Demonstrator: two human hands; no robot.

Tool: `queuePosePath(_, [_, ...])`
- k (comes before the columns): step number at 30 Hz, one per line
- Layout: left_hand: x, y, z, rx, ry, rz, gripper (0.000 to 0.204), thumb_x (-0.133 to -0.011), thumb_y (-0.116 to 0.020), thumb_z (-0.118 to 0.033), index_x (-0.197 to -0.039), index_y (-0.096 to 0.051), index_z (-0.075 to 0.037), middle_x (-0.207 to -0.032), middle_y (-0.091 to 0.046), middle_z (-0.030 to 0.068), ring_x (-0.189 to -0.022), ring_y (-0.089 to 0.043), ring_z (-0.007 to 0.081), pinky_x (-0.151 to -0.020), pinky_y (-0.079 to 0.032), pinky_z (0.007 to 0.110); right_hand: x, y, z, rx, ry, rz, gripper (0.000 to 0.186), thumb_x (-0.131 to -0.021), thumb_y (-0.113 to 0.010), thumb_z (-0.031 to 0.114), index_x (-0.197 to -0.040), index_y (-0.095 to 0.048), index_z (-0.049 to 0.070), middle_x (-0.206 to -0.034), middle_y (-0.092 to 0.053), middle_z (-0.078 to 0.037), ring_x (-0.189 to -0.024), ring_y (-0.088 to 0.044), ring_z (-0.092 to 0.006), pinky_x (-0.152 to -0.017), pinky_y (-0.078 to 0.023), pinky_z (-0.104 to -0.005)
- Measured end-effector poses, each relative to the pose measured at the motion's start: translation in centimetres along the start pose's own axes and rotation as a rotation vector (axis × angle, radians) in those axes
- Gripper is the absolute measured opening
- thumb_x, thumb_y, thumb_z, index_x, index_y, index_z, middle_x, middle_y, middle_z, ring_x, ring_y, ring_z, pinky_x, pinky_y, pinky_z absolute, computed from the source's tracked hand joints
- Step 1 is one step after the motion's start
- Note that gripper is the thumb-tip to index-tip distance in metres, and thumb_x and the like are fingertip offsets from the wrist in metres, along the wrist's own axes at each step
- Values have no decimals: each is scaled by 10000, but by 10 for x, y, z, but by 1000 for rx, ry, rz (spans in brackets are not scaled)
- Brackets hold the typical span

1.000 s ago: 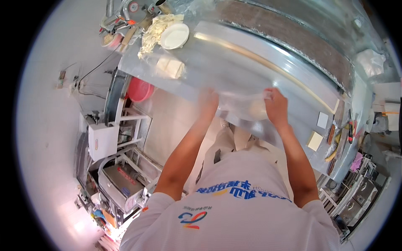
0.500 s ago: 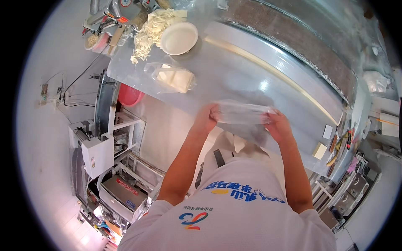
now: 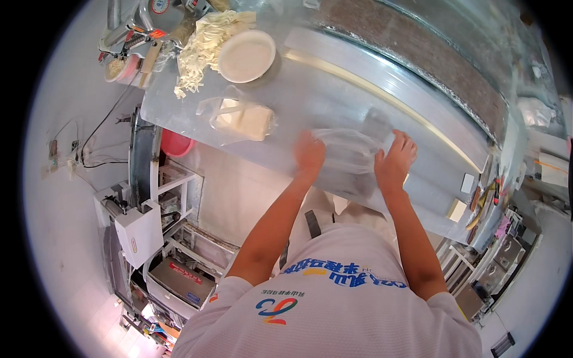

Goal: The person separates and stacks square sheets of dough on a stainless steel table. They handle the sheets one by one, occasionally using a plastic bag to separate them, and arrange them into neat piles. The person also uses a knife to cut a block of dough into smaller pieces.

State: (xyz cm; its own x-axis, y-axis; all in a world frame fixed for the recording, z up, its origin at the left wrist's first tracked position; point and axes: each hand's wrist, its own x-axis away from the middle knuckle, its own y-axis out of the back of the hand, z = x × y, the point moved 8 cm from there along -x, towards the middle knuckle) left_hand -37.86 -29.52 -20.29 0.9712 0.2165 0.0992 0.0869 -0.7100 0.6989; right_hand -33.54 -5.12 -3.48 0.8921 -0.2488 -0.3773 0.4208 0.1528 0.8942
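Note:
A clear plastic bag (image 3: 346, 145) lies spread across the grey table (image 3: 304, 95) between my two hands. My left hand (image 3: 310, 150) is at its left end, its fingers smeared by motion. At the other end, my right hand (image 3: 394, 156) has its fingers apart, touching or just beside the plastic. Left of them, a pale cream block (image 3: 242, 119) sits in another clear bag. Farther back are a shallow pale bowl (image 3: 246, 55) and a heap of pale flat noodle-like strips (image 3: 203, 48).
A long pale strip (image 3: 382, 89) runs along the table's back section. Tools (image 3: 489, 197) and small blocks line the right edge. Metal equipment (image 3: 158, 17) crowds the back left. A pink basin (image 3: 174, 144) and white machinery (image 3: 137, 232) stand below on the left.
Both hands have moved forward onto the table from half a second ago. The plastic now lies lower and flatter, and my right fingers have spread from their grip on it.

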Motion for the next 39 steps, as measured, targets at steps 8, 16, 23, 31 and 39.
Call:
queuePosePath(8, [-16, -8, -16, -95, 109, 120, 312, -815, -712, -258, -917, -669, 34, -853, -694, 273, -867, -666, 516, -798, -546, 558, 55, -106, 38, -335, 253, 611, 606, -839, -750, 84, -1414, -568, 139, -1263, -643, -162, -1185, -629, -368, -976, -532, -491])
queuePosePath(16, [12, 43, -89, -162, -614, 81, 333, -853, -695, -111, -1153, -623, 13, -1218, -615, 256, -1171, -590, 436, -1002, -491, 513, 42, -126, 28, -166, 67, 897, 945, -716, -878, 266, -1574, -482, 253, -1343, -609, -218, -1181, -665, -393, -945, -578, -497])
queuePosePath(23, [9, -26, -54, -325, -609, 366, 489, -813, -714, -66, -1277, -591, 23, -1286, -593, 221, -1232, -566, 425, -1021, -476, 521, 49, -142, 5, -174, 109, 803, 895, -749, -854, 268, -1565, -487, 247, -1353, -636, -238, -1170, -684, -406, -940, -586, -497])
queuePosePath(31, [26, -16, -85, -395, -695, 302, 358, -872, -694, -73, -1209, -602, 5, -1260, -609, 239, -1270, -532, 434, -1067, -443, 536, 66, -9, -47, -504, 245, 485, 351, -872, -731, 114, -1217, -672, 89, -1129, -680, -171, -1077, -643, -411, -933, -549, -469])
queuePosePath(39, [189, -12, -77, -35, -209, 216, 80, -967, -699, -71, -1041, -689, -41, -1010, -700, 130, -981, -677, 298, -881, -538, 401, 151, 92, -440, -157, -136, 537, 331, -945, -627, 0, -1267, -673, 62, -1243, -689, -202, -1214, -601, -440, -1048, -484, -498])
